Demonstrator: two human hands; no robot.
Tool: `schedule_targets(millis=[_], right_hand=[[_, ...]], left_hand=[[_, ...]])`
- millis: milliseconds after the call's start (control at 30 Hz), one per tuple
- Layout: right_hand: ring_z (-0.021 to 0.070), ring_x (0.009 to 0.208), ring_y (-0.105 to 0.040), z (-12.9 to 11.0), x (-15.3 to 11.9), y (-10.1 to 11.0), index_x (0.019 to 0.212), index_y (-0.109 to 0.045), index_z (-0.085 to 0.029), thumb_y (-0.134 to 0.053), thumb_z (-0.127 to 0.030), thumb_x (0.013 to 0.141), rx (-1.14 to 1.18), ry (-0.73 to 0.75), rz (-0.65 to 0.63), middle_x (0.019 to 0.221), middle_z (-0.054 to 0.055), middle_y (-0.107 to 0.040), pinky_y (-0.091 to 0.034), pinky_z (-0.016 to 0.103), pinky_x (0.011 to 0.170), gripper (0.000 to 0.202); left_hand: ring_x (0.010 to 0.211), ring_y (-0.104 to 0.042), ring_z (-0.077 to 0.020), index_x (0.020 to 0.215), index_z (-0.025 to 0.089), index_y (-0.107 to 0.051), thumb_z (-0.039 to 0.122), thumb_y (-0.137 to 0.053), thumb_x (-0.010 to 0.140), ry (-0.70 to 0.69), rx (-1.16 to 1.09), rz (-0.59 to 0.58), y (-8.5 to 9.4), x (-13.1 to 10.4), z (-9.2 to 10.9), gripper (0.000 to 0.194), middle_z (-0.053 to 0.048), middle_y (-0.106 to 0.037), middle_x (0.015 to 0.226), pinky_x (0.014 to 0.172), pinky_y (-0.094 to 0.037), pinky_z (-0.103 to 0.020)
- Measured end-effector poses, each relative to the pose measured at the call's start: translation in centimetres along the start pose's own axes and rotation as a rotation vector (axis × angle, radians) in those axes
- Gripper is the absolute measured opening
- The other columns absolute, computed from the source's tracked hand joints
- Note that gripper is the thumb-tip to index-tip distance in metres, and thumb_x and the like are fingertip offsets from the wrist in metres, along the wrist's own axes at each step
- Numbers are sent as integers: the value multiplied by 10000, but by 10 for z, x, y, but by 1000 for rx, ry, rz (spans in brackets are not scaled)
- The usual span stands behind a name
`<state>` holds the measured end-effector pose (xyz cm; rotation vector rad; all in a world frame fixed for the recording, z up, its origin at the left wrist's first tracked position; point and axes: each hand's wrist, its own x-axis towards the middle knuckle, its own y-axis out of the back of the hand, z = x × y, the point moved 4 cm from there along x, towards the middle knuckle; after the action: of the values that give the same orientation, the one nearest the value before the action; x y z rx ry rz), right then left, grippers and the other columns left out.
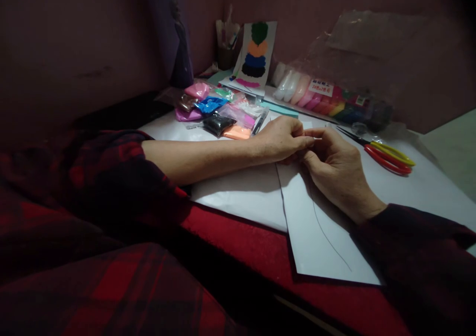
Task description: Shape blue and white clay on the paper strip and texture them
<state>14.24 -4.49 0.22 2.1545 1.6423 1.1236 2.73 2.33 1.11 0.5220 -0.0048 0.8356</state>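
Note:
My left hand (280,139) and my right hand (336,170) meet over a white sheet of paper (320,237) that bears a curved pencil line. Between the fingertips of both hands sits a tiny white piece (317,138), too small to identify. Both forearms rest on the table, sleeves in red and black plaid.
Red and yellow scissors (386,155) lie to the right. Small bags of coloured clay (219,110) are piled behind my left hand. A long pack of clay sticks (330,100) lies at the back, beside a card with coloured blobs (255,53) and a cup of tools (225,43). The table has a red front edge (260,247).

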Motion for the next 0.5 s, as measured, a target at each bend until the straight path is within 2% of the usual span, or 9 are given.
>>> schedule_targets(millis=[300,500], right_hand=[[186,672,-656,-1,0,1,1036,-619,-272,-601,-224,824,-15,24,17,740,-13,-665,-554,350,665,218],[185,678,-659,1,-1,0,1053,-617,-273,-582,-192,822,6,14,7,739,-15,-660,-556,351,679,248]], left_hand=[[569,-555,-108,724,143,-556,339,-536,853,-3,4,8,0,0,0,235,-8,-553,574,587,-485,-256],[511,-537,-105,726,151,-528,330,-525,874,-1,-27,-5,-2,0,1,232,-6,-542,553,545,-462,-260]])
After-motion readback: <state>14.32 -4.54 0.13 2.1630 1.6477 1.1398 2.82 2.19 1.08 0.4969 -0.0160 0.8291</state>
